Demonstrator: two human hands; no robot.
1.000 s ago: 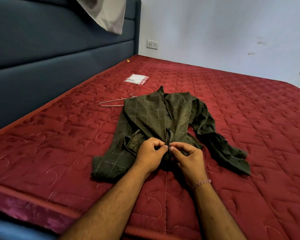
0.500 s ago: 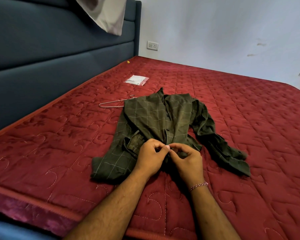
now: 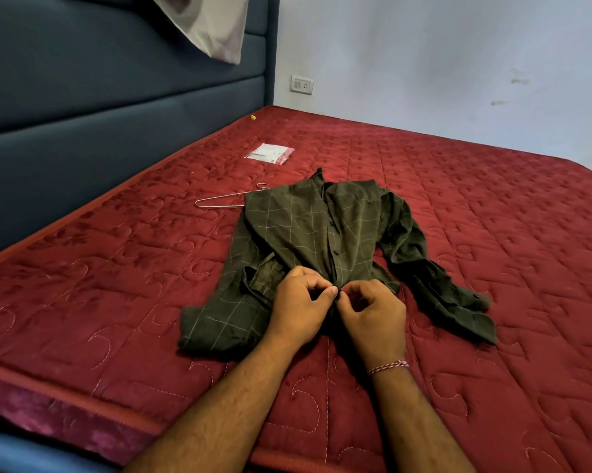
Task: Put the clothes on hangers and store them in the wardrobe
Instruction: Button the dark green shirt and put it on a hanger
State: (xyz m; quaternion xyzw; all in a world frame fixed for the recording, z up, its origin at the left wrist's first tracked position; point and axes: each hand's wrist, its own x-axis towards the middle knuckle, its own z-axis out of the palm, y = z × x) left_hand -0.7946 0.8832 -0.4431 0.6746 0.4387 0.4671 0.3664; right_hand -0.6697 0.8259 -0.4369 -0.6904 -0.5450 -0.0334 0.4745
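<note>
A dark green checked shirt lies front-up on the red quilted mattress, sleeves crumpled to each side. A thin metal hanger rests on the mattress at the shirt's upper left, its far end tucked under the shoulder. My left hand and my right hand meet at the shirt's button placket near the lower hem. Both pinch the fabric edges there with thumb and fingertips. The button they work on is hidden between the fingers.
A small clear plastic packet lies on the mattress beyond the shirt. A dark blue padded headboard runs along the left, with a pale pillow hanging over its top. A white wall with a socket stands behind.
Both hands have slid slightly lower along the placket toward the hem, still pinching the shirt front. Shirt and hanger lie as before.
</note>
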